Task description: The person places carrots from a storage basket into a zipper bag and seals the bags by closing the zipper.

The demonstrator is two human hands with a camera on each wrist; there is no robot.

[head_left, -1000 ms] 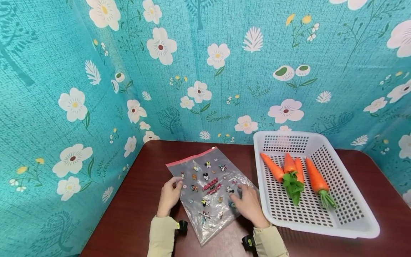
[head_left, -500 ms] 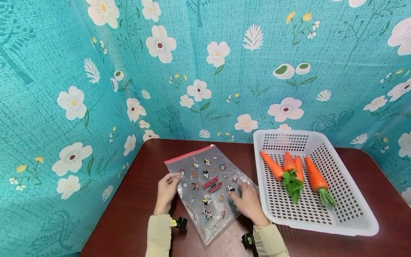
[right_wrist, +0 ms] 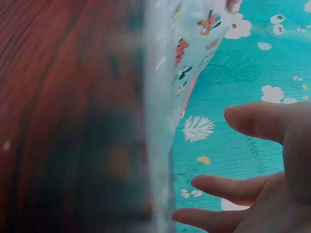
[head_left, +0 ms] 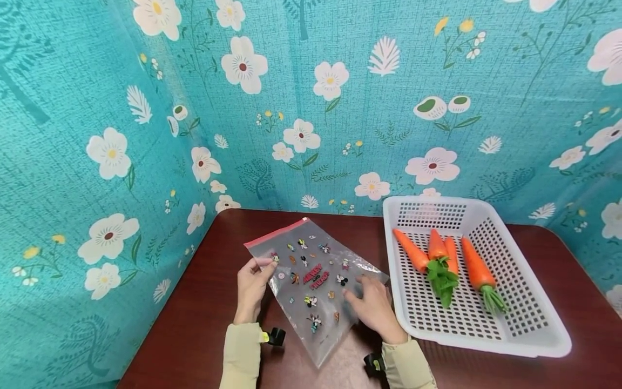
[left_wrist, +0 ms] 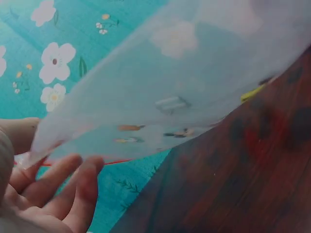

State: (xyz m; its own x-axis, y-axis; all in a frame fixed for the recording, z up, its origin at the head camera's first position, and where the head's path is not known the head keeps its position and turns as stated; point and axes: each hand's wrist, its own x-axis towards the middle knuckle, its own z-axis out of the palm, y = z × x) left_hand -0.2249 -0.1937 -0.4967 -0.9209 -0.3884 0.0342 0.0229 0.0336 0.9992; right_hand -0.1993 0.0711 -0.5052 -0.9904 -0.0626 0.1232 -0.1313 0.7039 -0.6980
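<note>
A clear zip bag with cartoon prints and a red slider strip lies aslant over the table, its left side lifted. My left hand pinches its left edge between thumb and fingers; in the left wrist view the thumb lies on one side of the film and the fingers on the other. Over the bag's right side is my right hand, thumb and fingers spread. In the right wrist view those fingers hold nothing; whether a fingertip touches the film I cannot tell.
A white perforated plastic basket stands close to the right hand. Several carrots lie in it, some with green tops. Dark red-brown table surrounds the bag. A floral teal cloth hangs behind and at the left.
The left hand has moved slightly up, lifting the bag's left edge. The bag has turned and shifted a little left at its top. The right hand has barely moved.
</note>
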